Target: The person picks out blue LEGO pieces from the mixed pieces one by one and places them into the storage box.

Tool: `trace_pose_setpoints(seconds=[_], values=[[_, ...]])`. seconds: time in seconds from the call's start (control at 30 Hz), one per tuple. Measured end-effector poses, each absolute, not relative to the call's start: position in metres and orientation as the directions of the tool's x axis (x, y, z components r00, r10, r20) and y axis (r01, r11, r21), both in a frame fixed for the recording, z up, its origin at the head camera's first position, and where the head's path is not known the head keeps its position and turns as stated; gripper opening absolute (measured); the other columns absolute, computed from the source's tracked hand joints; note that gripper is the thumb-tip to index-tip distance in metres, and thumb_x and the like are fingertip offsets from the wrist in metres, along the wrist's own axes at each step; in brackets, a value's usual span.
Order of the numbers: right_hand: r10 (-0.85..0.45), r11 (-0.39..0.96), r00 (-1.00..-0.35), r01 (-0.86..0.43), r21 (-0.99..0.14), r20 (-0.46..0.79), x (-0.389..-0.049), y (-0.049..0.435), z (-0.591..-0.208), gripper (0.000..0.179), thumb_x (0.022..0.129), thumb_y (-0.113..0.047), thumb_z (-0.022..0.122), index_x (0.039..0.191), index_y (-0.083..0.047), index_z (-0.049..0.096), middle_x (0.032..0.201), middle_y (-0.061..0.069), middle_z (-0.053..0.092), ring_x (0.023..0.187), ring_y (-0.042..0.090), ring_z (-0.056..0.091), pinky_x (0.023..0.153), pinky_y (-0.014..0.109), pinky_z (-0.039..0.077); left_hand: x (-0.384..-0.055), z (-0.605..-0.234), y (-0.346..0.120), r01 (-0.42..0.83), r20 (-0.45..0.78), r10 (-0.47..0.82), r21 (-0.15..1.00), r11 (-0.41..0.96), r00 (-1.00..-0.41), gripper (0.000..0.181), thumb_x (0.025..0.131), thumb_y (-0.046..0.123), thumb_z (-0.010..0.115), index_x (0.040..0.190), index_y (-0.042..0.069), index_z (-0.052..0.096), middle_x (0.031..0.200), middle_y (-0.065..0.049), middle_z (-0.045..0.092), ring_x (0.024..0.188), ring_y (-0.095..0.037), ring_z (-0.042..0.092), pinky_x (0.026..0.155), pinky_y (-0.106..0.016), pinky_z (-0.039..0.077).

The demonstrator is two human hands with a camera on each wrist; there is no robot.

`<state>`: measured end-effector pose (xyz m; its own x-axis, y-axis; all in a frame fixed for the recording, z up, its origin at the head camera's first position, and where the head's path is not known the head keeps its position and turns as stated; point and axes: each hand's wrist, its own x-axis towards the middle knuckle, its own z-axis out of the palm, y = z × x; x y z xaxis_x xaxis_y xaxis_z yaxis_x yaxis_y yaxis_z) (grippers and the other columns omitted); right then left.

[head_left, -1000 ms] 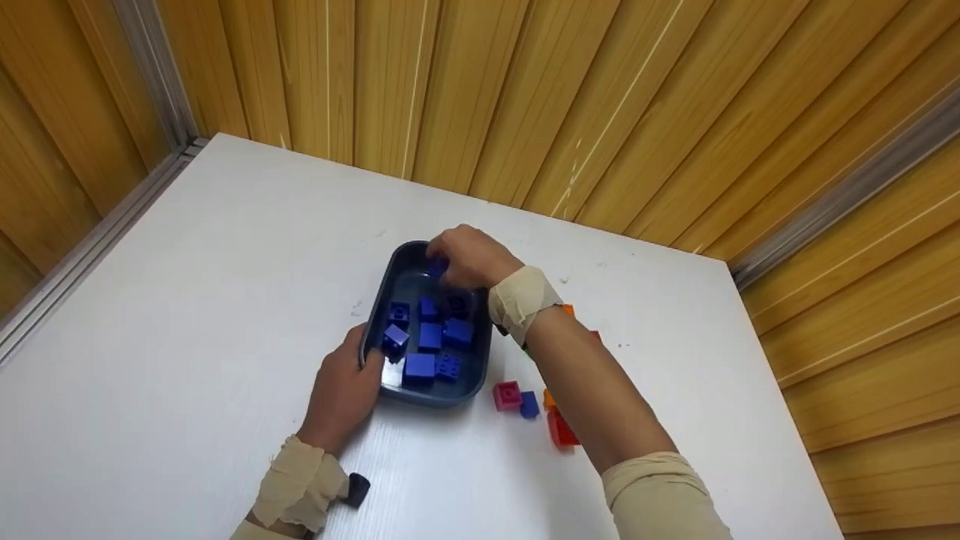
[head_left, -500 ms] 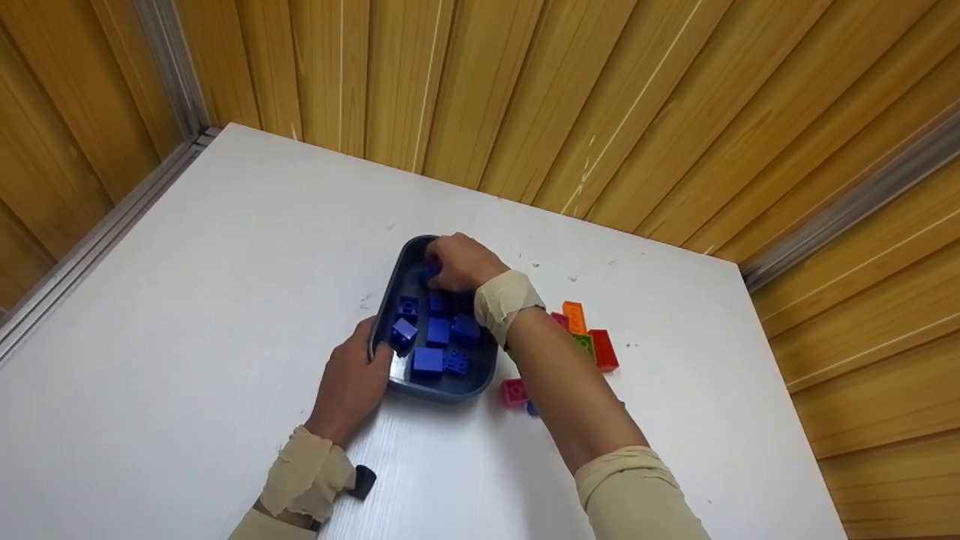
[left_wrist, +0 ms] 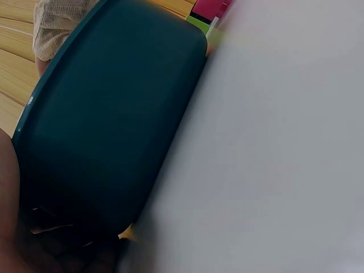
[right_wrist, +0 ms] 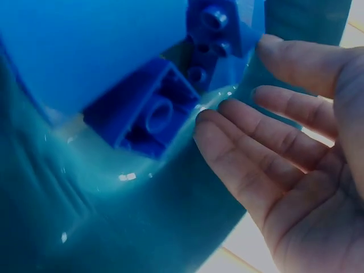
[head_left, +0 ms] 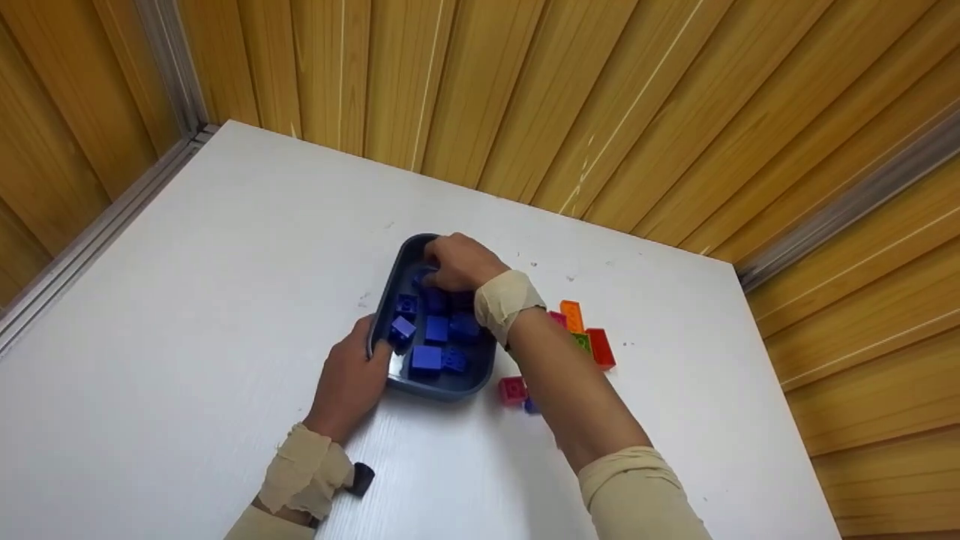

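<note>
My left hand (head_left: pixel 349 382) grips the near left side of a dark blue plastic tray (head_left: pixel 442 391), thumb over the rim and fingers beneath. In the left wrist view the tray's outer wall (left_wrist: pixel 114 108) fills much of the picture. Several blue toy bricks (head_left: pixel 436 328) lie loose inside. My right hand (head_left: pixel 463 262) reaches into the far end. The right wrist view shows that hand (right_wrist: pixel 284 148) with fingers extended and apart, the thumb tip close by a blue brick (right_wrist: pixel 213 23); whether they touch, I cannot tell. Another hollow brick (right_wrist: pixel 151 111) rests on the tray floor.
Right of the tray, partly behind my right forearm, lie a pink brick (head_left: pixel 513 390), an orange brick (head_left: pixel 571 316), a red brick (head_left: pixel 601 349) and a green brick (head_left: pixel 582 343). White tabletop (head_left: pixel 225 300) surrounds the tray. Wood-patterned walls (head_left: pixel 465 97) stand behind and beside.
The head view has shifted slightly. My right arm has moved left, uncovering the orange, green and red bricks. The blue brick at my right fingertips now sits lower in the tray. The left hand keeps its grip.
</note>
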<state>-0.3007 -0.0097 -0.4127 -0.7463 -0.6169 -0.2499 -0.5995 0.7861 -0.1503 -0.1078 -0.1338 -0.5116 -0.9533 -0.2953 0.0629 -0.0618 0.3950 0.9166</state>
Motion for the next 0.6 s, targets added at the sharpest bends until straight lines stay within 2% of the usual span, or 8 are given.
trace_pose_setpoints(seconds=[0.07,0.17,0.27,0.37,0.47,0.6], values=[[-0.616,0.787,-0.745,-0.595,-0.161,-0.256,-0.299,-0.007,-0.408,0.037,0.096,-0.035,0.072,0.126,-0.012,0.072,0.114,0.007,0.074,0.102,0.021,0.065,0.097,0.043,0.055,-0.107,-0.512,-0.134,-0.059,0.066,-0.295,0.916,0.398,-0.953,0.045,0.102,0.019,0.048,0.145,0.01,0.058,0.113,-0.01,0.077,0.091,-0.023,0.063,0.086,-0.045,0.052],[-0.6,0.8,-0.749,-0.566,-0.198,-0.282,-0.295,-0.002,-0.4,0.053,0.097,-0.042,0.071,0.142,-0.014,0.064,0.131,0.008,0.07,0.118,0.022,0.064,0.109,0.047,0.052,-0.107,-0.51,-0.133,-0.058,0.067,-0.294,0.917,0.396,-0.953,0.044,0.102,0.019,0.048,0.145,0.011,0.058,0.112,-0.01,0.077,0.09,-0.023,0.063,0.084,-0.045,0.052],[-0.592,0.806,-0.746,-0.553,-0.21,-0.305,-0.291,0.004,-0.391,0.069,0.096,-0.049,0.07,0.154,-0.017,0.051,0.149,0.008,0.061,0.137,0.023,0.057,0.118,0.049,0.045,-0.108,-0.509,-0.133,-0.061,0.059,-0.288,0.918,0.392,-0.956,0.045,0.103,0.019,0.048,0.146,0.011,0.057,0.112,-0.01,0.077,0.091,-0.024,0.063,0.084,-0.044,0.051],[-0.6,0.8,-0.741,-0.563,-0.207,-0.301,-0.287,0.012,-0.382,0.076,0.096,-0.053,0.069,0.159,-0.018,0.045,0.159,0.006,0.053,0.148,0.024,0.048,0.123,0.048,0.038,-0.107,-0.508,-0.133,-0.066,0.055,-0.283,0.914,0.401,-0.958,0.045,0.103,0.02,0.048,0.146,0.01,0.057,0.112,-0.011,0.076,0.091,-0.024,0.063,0.084,-0.044,0.051],[-0.619,0.785,-0.736,-0.579,-0.22,-0.272,-0.282,0.023,-0.374,0.078,0.095,-0.054,0.07,0.159,-0.017,0.044,0.161,0.006,0.05,0.15,0.024,0.045,0.125,0.049,0.035,-0.107,-0.507,-0.133,-0.071,0.049,-0.281,0.913,0.402,-0.958,0.045,0.103,0.02,0.048,0.147,0.011,0.056,0.112,-0.011,0.076,0.091,-0.025,0.063,0.083,-0.044,0.05],[-0.616,0.787,-0.746,-0.572,-0.231,-0.252,-0.275,0.048,-0.363,0.084,0.096,-0.061,0.065,0.163,-0.02,0.036,0.168,0.006,0.039,0.157,0.025,0.034,0.127,0.052,0.031,-0.106,-0.506,-0.133,-0.075,0.042,-0.278,0.915,0.397,-0.96,0.045,0.103,0.02,0.048,0.147,0.011,0.056,0.111,-0.011,0.077,0.092,-0.025,0.064,0.083,-0.043,0.05]])
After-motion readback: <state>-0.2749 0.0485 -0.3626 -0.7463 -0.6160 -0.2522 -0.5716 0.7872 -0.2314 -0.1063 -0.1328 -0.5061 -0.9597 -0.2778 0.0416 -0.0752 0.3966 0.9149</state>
